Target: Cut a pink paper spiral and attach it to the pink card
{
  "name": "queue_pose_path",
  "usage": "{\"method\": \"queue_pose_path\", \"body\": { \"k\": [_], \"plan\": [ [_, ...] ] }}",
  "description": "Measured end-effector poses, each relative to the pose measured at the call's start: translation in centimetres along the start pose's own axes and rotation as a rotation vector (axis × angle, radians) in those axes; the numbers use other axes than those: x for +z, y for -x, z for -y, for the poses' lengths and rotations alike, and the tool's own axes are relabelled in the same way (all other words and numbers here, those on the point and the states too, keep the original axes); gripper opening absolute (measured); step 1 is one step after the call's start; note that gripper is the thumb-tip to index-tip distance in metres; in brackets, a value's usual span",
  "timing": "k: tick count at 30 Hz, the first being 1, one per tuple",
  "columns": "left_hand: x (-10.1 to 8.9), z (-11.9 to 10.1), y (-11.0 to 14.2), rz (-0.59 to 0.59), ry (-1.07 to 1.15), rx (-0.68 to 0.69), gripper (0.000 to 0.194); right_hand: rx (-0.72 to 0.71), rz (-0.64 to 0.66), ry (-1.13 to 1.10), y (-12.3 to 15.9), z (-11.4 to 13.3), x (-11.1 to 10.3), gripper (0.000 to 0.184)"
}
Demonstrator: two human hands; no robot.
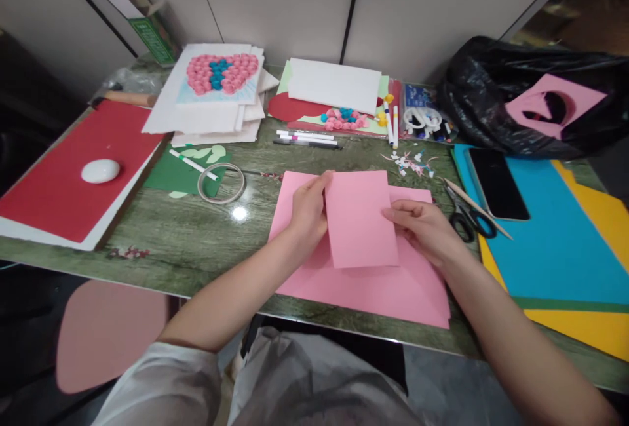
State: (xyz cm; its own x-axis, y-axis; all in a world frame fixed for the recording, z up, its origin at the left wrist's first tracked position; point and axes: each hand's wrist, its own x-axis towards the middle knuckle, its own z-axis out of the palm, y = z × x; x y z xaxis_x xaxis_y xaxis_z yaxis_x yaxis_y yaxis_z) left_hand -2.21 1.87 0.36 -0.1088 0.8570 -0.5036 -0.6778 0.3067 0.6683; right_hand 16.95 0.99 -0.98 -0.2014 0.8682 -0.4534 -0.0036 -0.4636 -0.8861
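Observation:
A small rectangular piece of pink paper (362,226) is held between my two hands, raised slightly over larger pink sheets (354,295) on the table. My left hand (310,206) pinches its upper left edge, thumb near the corner. On the opposite side, my right hand (420,223) grips the right edge between thumb and fingers. Some of the fingers are hidden behind the paper. Black-handled scissors (469,213) and a pointed wooden stick (479,208) lie just right of my right hand. Small paper scraps (411,164) are scattered beyond the pink sheets.
A phone (498,183) rests on blue sheets (560,236) at right, before a black plastic bag (476,98). Leftward are a tape roll (221,200), red sheets (73,196) bearing a white oval object (100,171), and rolled-paper artwork (223,73). Markers (307,139) lie behind.

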Motion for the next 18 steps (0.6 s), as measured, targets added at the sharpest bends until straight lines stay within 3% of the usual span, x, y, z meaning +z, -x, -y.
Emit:
{"method": "queue_pose_path", "body": {
  "k": [6,11,15,18],
  "plan": [
    [0.0,-0.1,-0.3,-0.004,-0.013,0.037,0.015,0.043,0.038,-0.043,0.2,0.2,-0.1,0.013],
    [-0.2,0.0,-1.3,0.004,-0.094,0.154,0.018,0.054,0.037,-0.096,0.3,0.5,0.0,0.014],
    [-0.2,-0.6,-1.1,0.107,-0.292,0.235,0.045,-0.018,-0.040,-0.098,0.4,0.7,-0.4,0.015],
    [-0.2,-1.3,0.1,0.308,-0.437,0.265,0.070,-0.093,-0.096,-0.093,0.4,1.0,-1.2,0.015]
  ]
}}
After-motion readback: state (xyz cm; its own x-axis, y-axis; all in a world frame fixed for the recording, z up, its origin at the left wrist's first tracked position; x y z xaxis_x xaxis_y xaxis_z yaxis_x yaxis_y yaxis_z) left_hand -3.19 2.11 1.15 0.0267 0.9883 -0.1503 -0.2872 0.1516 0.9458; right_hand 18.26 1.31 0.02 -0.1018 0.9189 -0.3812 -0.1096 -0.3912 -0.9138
